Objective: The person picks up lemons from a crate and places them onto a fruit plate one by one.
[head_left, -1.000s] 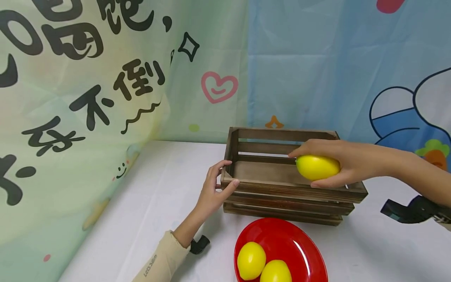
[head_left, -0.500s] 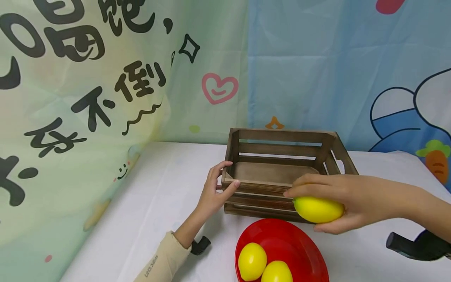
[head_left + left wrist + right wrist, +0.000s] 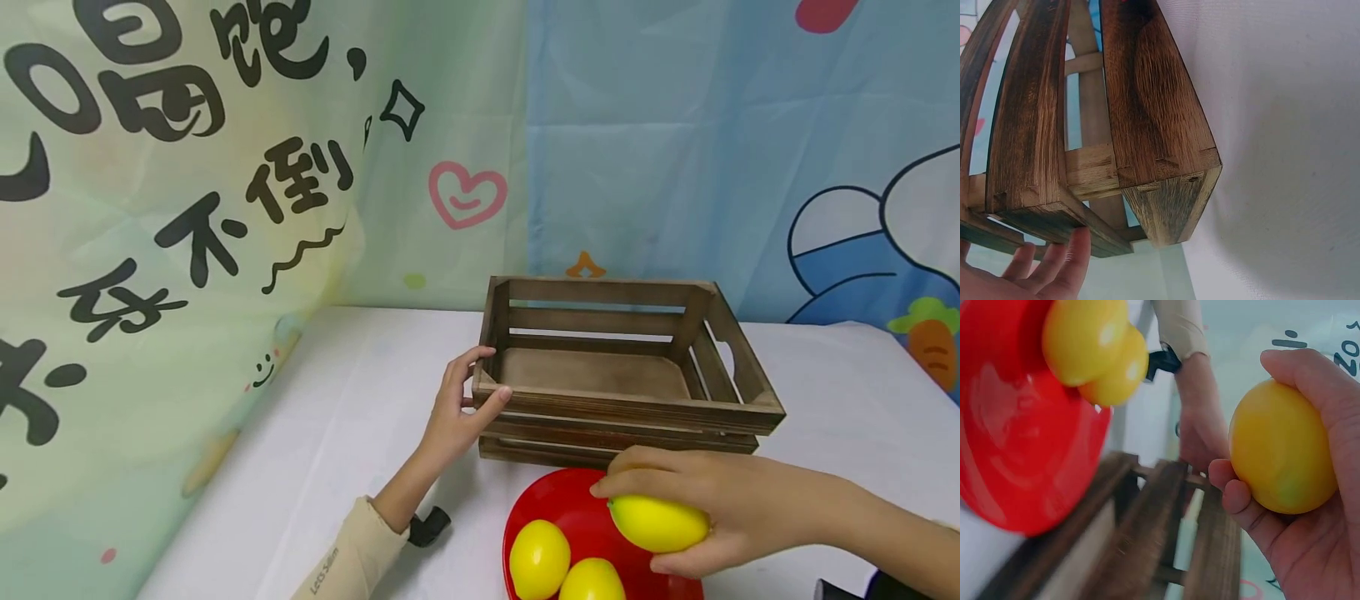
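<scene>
My right hand (image 3: 738,508) grips a yellow lemon (image 3: 658,523) over the right part of a red plate (image 3: 585,492). In the right wrist view the same lemon (image 3: 1282,447) sits between thumb and fingers. Two more lemons, one on the left (image 3: 539,558) and one nearer me (image 3: 592,582), lie on the plate, touching in the head view. Beyond the plate stands a brown slatted wooden crate (image 3: 630,404), its floor bare. My left hand (image 3: 459,408) holds the crate's left end, thumb over the front corner; its fingers (image 3: 1075,256) press the end slat in the left wrist view.
A white cloth (image 3: 360,392) covers the table. Printed fabric backdrops rise behind (image 3: 645,142) and along the left side (image 3: 187,317). A black wrist-camera mount (image 3: 430,527) sits at my left wrist, beside the beige sleeve (image 3: 352,550).
My right hand has carried the lemon from above the crate toward me, down over the red plate. The left hand keeps its hold on the crate.
</scene>
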Action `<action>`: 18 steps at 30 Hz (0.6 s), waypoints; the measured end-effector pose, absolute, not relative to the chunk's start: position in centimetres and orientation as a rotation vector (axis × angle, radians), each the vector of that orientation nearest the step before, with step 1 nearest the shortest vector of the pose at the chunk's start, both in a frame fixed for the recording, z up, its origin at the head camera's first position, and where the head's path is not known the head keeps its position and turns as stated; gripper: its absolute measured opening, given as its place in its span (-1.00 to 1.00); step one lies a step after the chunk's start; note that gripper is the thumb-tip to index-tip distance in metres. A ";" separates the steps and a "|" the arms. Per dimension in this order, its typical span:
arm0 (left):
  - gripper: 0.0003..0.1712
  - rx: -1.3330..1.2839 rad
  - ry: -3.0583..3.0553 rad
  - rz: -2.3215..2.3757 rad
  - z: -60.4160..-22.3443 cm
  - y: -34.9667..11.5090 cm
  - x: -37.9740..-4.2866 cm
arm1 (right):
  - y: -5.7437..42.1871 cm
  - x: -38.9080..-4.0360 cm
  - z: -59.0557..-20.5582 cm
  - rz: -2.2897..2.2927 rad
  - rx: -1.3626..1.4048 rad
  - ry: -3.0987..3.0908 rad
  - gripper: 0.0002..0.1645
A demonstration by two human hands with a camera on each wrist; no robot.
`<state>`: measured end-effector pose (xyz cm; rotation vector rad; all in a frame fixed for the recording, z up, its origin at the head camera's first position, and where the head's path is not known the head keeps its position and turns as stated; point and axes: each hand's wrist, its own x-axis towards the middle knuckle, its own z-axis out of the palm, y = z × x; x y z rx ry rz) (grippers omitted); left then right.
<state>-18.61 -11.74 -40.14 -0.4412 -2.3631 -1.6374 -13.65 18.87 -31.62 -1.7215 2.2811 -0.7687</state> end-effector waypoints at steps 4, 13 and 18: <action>-0.39 -0.440 -2.360 -1.647 -40.2 -11.7 -18.6 | 18.4 -13.4 -32.9 -0.785 -1.665 2.266 -0.29; -0.38 -0.435 -2.365 -1.647 -40.3 -11.6 -18.6 | 17.8 -13.1 -34.5 -0.824 -1.630 2.205 -0.31; -0.37 -0.423 -2.358 -1.655 -40.2 -11.8 -18.5 | 17.7 -12.8 -35.6 -0.854 -1.449 2.157 -0.38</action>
